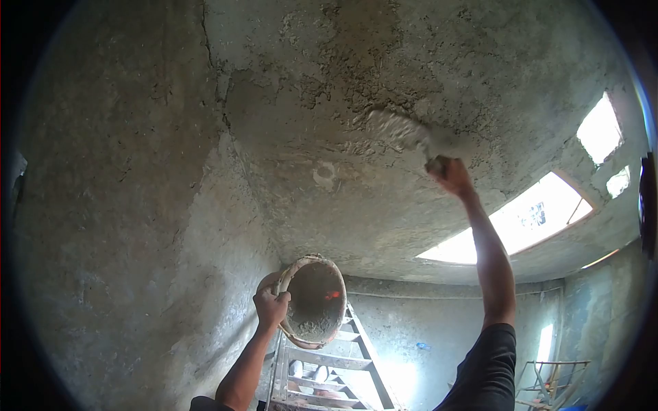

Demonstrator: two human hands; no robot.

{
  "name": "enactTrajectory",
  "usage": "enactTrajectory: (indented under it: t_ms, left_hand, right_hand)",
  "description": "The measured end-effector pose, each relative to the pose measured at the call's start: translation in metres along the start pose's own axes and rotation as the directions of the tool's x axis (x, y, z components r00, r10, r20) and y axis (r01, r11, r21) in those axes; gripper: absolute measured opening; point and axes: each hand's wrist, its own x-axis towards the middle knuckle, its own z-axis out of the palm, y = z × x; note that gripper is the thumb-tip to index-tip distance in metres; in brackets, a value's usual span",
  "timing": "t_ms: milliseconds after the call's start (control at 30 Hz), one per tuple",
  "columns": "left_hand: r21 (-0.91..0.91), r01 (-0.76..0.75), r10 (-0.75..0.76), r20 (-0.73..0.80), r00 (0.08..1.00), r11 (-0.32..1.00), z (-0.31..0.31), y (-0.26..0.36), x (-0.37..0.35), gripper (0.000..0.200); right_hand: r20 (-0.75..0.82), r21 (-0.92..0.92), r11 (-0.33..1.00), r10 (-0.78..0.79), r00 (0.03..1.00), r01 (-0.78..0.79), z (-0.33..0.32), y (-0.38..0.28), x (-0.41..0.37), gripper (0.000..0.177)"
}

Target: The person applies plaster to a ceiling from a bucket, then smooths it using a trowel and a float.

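Observation:
My left hand [271, 308] is wrapped around the rim of a round bucket [342, 301], which is tilted so that its inside faces me. Grey mortar [314, 330] lies in the lower part of the bucket and crusts its rim. High on the right, my right hand [452, 177] grips the handle of a trowel [404, 131] with my arm stretched up. The trowel blade is blurred and lies close against the rough grey plaster surface [343, 75] overhead. Fresh-looking, lumpy mortar surrounds the blade.
A metal ladder [363, 353] stands below the bucket, with white shoes [321, 373] showing between its rungs. A bare wall [123, 205] rises on the left. Bright openings [541, 212] are at the right, above a metal frame [554, 383] low down.

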Motion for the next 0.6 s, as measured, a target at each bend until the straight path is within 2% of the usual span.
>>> enactTrajectory:
  t_ms: [67, 100, 167, 200, 233, 300, 333, 400, 433, 500, 533, 600]
  left_hand:
    - [-0.01, -0.01, 0.009, -0.013, 1.0, 1.0, -0.003, -0.002, 0.0, 0.019]
    - [-0.026, -0.017, 0.017, -0.027, 0.999, 1.0, -0.003, -0.003, -0.001, 0.018]
    - [-0.024, -0.033, 0.032, -0.034, 0.999, 0.999, -0.004, -0.007, -0.002, 0.018]
    - [-0.024, -0.051, 0.05, -0.047, 0.998, 0.998, -0.003, -0.007, -0.001, 0.018]
    - [-0.029, -0.052, 0.051, -0.045, 0.998, 0.998, -0.002, -0.007, -0.001, 0.018]
    - [0.002, -0.056, 0.056, -0.067, 0.996, 0.998, -0.001, -0.008, -0.004, 0.017]
    - [0.003, -0.06, 0.06, -0.067, 0.996, 0.998, -0.001, -0.007, -0.004, 0.017]
    - [0.003, -0.031, 0.032, -0.032, 0.999, 0.999, -0.002, -0.005, -0.007, 0.017]
    - [0.005, -0.042, 0.042, -0.033, 0.999, 0.999, -0.002, -0.002, -0.006, 0.017]
    - [-0.031, -0.061, 0.06, -0.033, 0.998, 0.998, -0.004, 0.001, -0.007, 0.017]
    - [-0.014, -0.068, 0.068, -0.029, 0.997, 0.998, -0.005, 0.002, -0.006, 0.018]
    - [-0.022, -0.042, 0.042, -0.006, 0.999, 0.999, -0.006, 0.004, -0.007, 0.018]
  right_hand:
    - [-0.089, 0.152, 0.987, 0.066, 0.994, -0.052, -0.027, 0.011, 0.002, 0.048]
    - [-0.088, 0.149, 0.987, 0.069, 0.994, -0.055, -0.04, 0.009, -0.001, 0.048]
    - [-0.239, 0.054, 0.991, 0.134, 0.962, -0.124, -0.061, 0.002, -0.007, 0.046]
    - [-0.209, 0.073, 0.977, 0.21, 0.955, -0.199, -0.063, 0.0, -0.011, 0.038]
    - [-0.21, 0.068, 0.978, 0.209, 0.955, -0.199, -0.059, -0.004, -0.016, 0.038]
    - [-0.426, 0.237, 0.969, 0.166, 0.889, -0.067, -0.038, -0.015, -0.026, 0.035]
    - [-0.43, 0.237, 0.969, 0.168, 0.887, -0.068, -0.029, -0.016, -0.029, 0.035]
    - [-0.252, 0.21, 0.977, 0.035, 0.967, 0.02, -0.008, -0.015, -0.03, 0.042]
    - [-0.262, 0.21, 0.978, 0.039, 0.964, 0.018, 0.002, -0.016, -0.027, 0.042]
    - [-0.151, 0.11, 0.992, 0.071, 0.986, -0.054, 0.021, -0.021, -0.022, 0.042]
    - [-0.16, 0.11, 0.992, 0.078, 0.984, -0.061, 0.021, -0.027, -0.017, 0.042]
    - [-0.163, 0.047, 0.985, 0.173, 0.971, -0.168, 0.02, -0.034, -0.012, 0.046]
